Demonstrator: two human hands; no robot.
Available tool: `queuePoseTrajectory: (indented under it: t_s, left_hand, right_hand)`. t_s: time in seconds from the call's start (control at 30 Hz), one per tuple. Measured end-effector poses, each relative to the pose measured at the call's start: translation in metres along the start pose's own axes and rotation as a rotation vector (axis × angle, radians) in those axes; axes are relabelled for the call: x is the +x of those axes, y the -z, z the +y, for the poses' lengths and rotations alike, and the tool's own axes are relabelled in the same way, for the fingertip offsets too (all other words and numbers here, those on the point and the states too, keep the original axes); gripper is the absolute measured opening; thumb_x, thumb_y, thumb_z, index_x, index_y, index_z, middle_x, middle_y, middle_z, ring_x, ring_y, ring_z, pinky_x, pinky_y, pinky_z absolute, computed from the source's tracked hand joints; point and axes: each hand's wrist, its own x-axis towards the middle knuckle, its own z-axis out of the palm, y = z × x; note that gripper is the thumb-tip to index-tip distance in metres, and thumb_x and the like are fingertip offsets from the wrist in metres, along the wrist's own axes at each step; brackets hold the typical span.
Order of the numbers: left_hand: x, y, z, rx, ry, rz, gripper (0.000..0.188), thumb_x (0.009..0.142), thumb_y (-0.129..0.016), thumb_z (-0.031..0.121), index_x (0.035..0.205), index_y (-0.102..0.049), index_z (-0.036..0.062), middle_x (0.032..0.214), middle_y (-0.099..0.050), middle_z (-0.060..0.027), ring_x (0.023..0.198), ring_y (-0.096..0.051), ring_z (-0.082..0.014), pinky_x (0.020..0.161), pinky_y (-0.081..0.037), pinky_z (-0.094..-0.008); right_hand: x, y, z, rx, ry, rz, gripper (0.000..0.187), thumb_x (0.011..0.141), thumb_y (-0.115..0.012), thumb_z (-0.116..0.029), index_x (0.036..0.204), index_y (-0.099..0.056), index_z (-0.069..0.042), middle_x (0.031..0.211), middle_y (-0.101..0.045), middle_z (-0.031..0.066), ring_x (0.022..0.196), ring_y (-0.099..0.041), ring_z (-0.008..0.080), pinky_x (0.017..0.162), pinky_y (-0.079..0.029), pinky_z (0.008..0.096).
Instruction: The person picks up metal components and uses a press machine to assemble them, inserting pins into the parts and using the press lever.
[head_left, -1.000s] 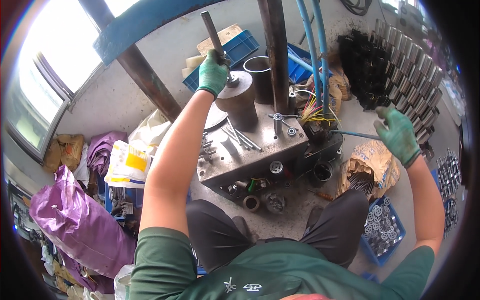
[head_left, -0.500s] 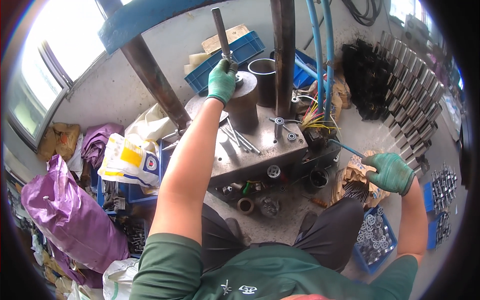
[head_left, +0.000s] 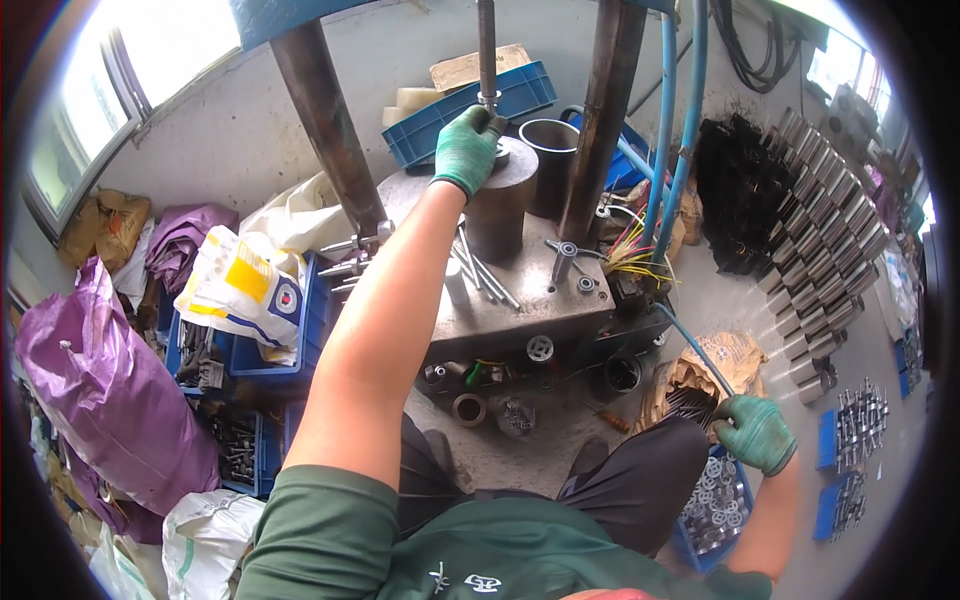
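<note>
My left hand (head_left: 467, 150), in a green glove, is closed around the lower end of an upright metal rod (head_left: 487, 50), just below a bright collar (head_left: 488, 98). It is over a thick steel cylinder (head_left: 497, 210) with a ring-shaped part (head_left: 502, 152) on top. The fingers hide what is in their grip. Low on the right, my gloved right hand (head_left: 757, 434) grips the end of a thin blue lever (head_left: 693, 345). Loose steel rods (head_left: 485, 275) and a small upright shaft with a hub (head_left: 565, 262) rest on the metal press bed (head_left: 540, 310).
Two dark columns (head_left: 325, 120) (head_left: 605, 120) flank the work. Blue hoses (head_left: 690, 130) and yellow wires (head_left: 640, 255) run at right. A blue bin of round metal parts (head_left: 715, 500) sits by my right knee. Stacked metal tubes (head_left: 825, 240) stand far right; bags (head_left: 110, 400) lie left.
My right hand has pulled the blue lever down toward me, so it slants more steeply. My left hand stays at the rod's lower end. The whole view has shifted slightly.
</note>
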Motion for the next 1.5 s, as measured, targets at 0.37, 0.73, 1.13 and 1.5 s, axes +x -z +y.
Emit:
queuePoseTrajectory:
  t_s: [0.37, 0.73, 1.13, 1.5]
  left_hand:
    - [-0.005, 0.006, 0.011, 0.084, 0.008, 0.005, 0.024, 0.101, -0.072, 0.028, 0.109, -0.074, 0.0059, 0.092, -0.075, -0.0174, 0.080, -0.070, -0.0302, 0.078, -0.055, -0.0402]
    - [-0.014, 0.013, 0.026, -0.022, 0.084, -0.045, 0.025, 0.103, -0.072, 0.027, 0.112, -0.074, 0.0042, 0.088, -0.074, -0.0135, 0.076, -0.065, -0.0220, 0.077, -0.054, -0.0352]
    - [-0.006, 0.008, 0.009, -0.017, 0.015, -0.011, 0.025, 0.103, -0.071, 0.023, 0.120, -0.075, 0.0053, 0.088, -0.073, -0.0126, 0.072, -0.069, -0.0180, 0.069, -0.060, -0.0340]
    - [-0.003, 0.002, 0.001, -0.015, 0.027, -0.031, 0.028, 0.102, -0.073, 0.024, 0.123, -0.076, 0.0066, 0.095, -0.077, -0.0105, 0.080, -0.069, -0.0170, 0.080, -0.058, -0.0323]
  right_hand:
    - [-0.005, -0.024, -0.003, -0.139, -0.004, 0.232, 0.023, 0.085, -0.075, -0.027, 0.077, -0.073, -0.005, 0.081, -0.070, 0.0201, 0.077, -0.069, 0.0415, 0.071, -0.055, 0.0500]
    - [-0.005, -0.018, -0.011, -0.101, -0.008, 0.191, 0.019, 0.084, -0.075, -0.019, 0.080, -0.068, -0.002, 0.081, -0.066, 0.0239, 0.078, -0.066, 0.0452, 0.068, -0.053, 0.0506]
    - [0.007, -0.005, 0.013, 0.075, 0.053, 0.178, 0.018, 0.086, -0.064, -0.013, 0.094, -0.078, -0.003, 0.093, -0.076, 0.0185, 0.087, -0.073, 0.0392, 0.082, -0.059, 0.0450]
    - [0.000, -0.007, 0.001, 0.113, 0.009, 0.161, 0.024, 0.088, -0.067, -0.009, 0.108, -0.078, -0.001, 0.098, -0.075, 0.0213, 0.088, -0.074, 0.0356, 0.081, -0.059, 0.0411]
